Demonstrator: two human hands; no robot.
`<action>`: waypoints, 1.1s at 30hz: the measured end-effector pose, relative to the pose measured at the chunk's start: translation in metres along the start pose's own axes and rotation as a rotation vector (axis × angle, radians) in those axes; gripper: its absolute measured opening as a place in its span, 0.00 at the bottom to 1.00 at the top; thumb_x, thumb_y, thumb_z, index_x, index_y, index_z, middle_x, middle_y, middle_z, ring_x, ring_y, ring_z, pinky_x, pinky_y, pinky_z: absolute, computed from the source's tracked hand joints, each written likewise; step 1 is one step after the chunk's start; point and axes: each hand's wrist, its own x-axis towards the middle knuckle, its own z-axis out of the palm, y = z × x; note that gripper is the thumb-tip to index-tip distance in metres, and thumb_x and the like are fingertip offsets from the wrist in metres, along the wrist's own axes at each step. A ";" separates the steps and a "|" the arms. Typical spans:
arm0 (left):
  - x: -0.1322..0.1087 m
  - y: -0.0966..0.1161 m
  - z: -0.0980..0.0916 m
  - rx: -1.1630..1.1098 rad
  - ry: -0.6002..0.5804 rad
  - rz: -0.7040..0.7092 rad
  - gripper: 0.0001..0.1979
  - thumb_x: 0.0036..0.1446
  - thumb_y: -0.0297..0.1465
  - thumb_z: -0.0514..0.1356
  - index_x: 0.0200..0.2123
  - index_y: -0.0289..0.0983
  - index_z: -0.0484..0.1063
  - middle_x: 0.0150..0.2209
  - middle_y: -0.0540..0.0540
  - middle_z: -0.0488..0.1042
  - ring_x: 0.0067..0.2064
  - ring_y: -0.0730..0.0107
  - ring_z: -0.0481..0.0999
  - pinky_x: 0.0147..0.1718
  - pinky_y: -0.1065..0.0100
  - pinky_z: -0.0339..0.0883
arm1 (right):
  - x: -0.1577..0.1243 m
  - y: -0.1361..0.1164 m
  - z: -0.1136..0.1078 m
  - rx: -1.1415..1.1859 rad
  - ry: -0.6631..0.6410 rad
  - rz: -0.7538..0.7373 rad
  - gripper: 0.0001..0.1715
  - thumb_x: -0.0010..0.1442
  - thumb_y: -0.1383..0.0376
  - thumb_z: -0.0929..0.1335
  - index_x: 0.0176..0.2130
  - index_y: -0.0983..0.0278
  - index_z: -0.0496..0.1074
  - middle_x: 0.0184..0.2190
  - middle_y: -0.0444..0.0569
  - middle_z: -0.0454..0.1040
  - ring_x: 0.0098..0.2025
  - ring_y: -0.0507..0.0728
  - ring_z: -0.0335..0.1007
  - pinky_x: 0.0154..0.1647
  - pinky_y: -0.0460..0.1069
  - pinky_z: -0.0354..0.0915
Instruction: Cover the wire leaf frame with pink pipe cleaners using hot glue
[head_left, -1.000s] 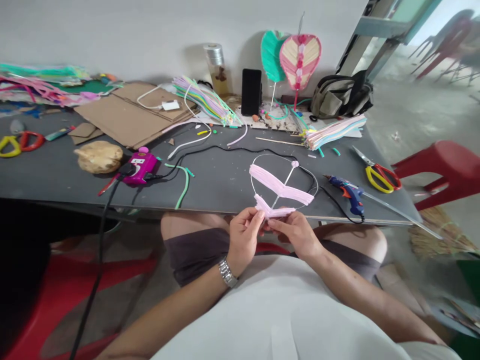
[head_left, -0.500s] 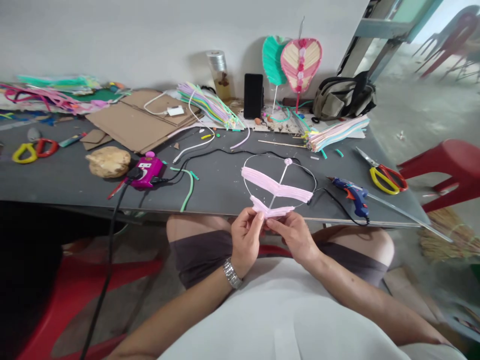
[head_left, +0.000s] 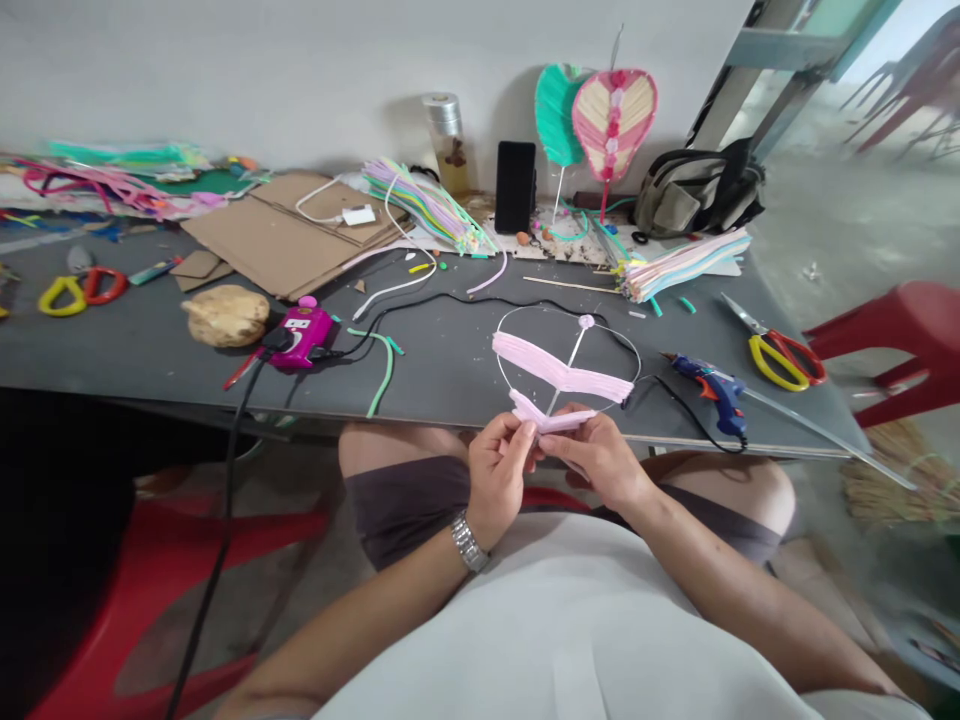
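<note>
In the head view, the person's left hand (head_left: 497, 472), wearing a metal wristwatch (head_left: 469, 543), and right hand (head_left: 598, 458) meet at 6 o'clock of the dark tabletop (head_left: 442, 375), just off its near edge and above the lap. Between them is a round wire frame (head_left: 570, 335) crossed by two bands of pink pipe cleaner (head_left: 559, 368). The left fingers curl closely together and pinch the lower band from one side; the right fingers and thumb pinch it from the other. The frame's top rises over the table. At 2 o'clock from the hands lie a blue glue gun (head_left: 709, 392) and yellow-red scissors (head_left: 780, 360) — both well apart from them. A pink-and-green leaf-shaped craft piece (head_left: 613, 120) stands at 12 o'clock, and a magenta power socket (head_left: 301, 337) sits at 10 o'clock.
</note>
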 end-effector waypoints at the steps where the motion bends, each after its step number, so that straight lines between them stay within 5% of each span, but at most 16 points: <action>1: 0.000 0.000 0.000 0.004 -0.003 0.005 0.20 0.59 0.47 0.68 0.28 0.38 0.71 0.21 0.54 0.65 0.22 0.78 0.61 0.21 0.74 0.59 | 0.001 0.000 0.002 0.012 0.015 -0.007 0.26 0.42 0.54 0.83 0.29 0.62 0.69 0.19 0.42 0.75 0.18 0.49 0.63 0.16 0.45 0.52; 13: 0.001 0.010 0.007 -0.042 0.088 0.006 0.18 0.54 0.46 0.71 0.37 0.38 0.76 0.25 0.53 0.72 0.25 0.76 0.67 0.24 0.74 0.63 | 0.003 0.016 0.003 -0.119 0.172 -0.141 0.18 0.46 0.56 0.79 0.25 0.62 0.70 0.18 0.40 0.71 0.19 0.49 0.59 0.18 0.46 0.53; 22: 0.006 0.008 0.004 -0.168 0.077 -0.120 0.16 0.52 0.42 0.72 0.30 0.36 0.74 0.25 0.52 0.72 0.27 0.76 0.69 0.27 0.73 0.64 | 0.005 0.022 0.000 -0.066 0.132 -0.136 0.19 0.48 0.58 0.79 0.27 0.61 0.68 0.18 0.37 0.66 0.19 0.47 0.52 0.19 0.45 0.52; 33: 0.005 0.007 0.003 -0.149 0.113 -0.169 0.16 0.50 0.40 0.71 0.32 0.37 0.71 0.24 0.54 0.70 0.25 0.78 0.67 0.24 0.76 0.60 | 0.004 0.024 0.000 -0.120 0.128 -0.132 0.19 0.49 0.57 0.79 0.27 0.61 0.68 0.18 0.37 0.66 0.20 0.48 0.54 0.20 0.46 0.54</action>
